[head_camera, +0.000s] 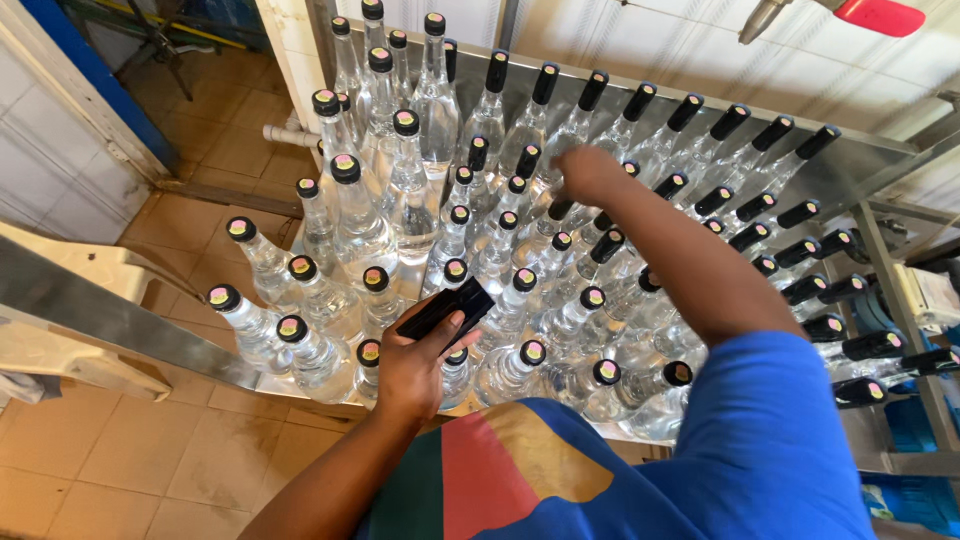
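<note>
The left hand (418, 365) grasps a bundle of black cap sleeves (447, 309) at the near edge of the metal table (100, 315); the right hand (588, 172), fingers closed on a bottle (548, 225) neck mid-table, seems sleeving caps; next needs another bare cap

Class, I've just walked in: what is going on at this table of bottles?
A person stands over a metal table crowded with clear capped bottles. The left hand holds a small stack of black sleeves above the front rows. The right hand reaches to a bottle top near the middle.
</note>
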